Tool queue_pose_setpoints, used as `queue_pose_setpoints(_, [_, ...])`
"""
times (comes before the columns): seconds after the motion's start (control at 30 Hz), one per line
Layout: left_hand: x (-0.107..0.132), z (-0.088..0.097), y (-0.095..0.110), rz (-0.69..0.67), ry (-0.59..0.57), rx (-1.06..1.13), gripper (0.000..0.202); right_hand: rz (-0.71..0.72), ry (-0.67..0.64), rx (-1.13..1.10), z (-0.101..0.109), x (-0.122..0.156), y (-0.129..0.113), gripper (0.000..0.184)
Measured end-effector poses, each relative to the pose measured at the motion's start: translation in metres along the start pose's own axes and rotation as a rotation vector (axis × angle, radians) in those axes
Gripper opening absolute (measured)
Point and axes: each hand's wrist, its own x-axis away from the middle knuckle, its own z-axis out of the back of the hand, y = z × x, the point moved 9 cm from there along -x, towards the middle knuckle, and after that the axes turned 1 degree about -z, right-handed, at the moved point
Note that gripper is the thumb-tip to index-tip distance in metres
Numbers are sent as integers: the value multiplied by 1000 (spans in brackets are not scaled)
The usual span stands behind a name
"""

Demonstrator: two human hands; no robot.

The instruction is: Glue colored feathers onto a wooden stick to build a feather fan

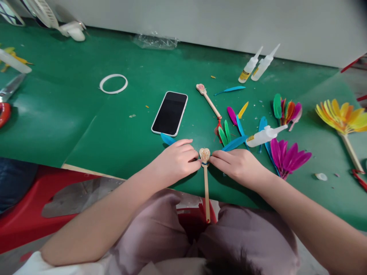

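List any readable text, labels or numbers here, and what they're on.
No text can be read.
Glue bottle at the back: yellow label, too blurred.
Phone: screen dark.
Wooden stick pinched by left hand and right hand: no lettering visible.

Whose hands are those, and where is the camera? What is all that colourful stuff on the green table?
No machine here, just a person working with two bare hands. The camera sits on their head and looks down, so you see the arms from above. The left hand and the right hand both pinch a wooden stick just under its heart-shaped top. On the green table lie a phone, a white ring, two glue bottles at the back, a third bottle on its side near the right hand, loose feathers, a pink feather bunch and a yellow feather fan.
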Motion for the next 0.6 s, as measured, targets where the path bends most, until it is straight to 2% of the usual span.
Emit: queue_pose_setpoints(0.6, [-1, 1, -2, 15, 10, 38, 25, -3, -1, 5, 0, 0, 0, 24])
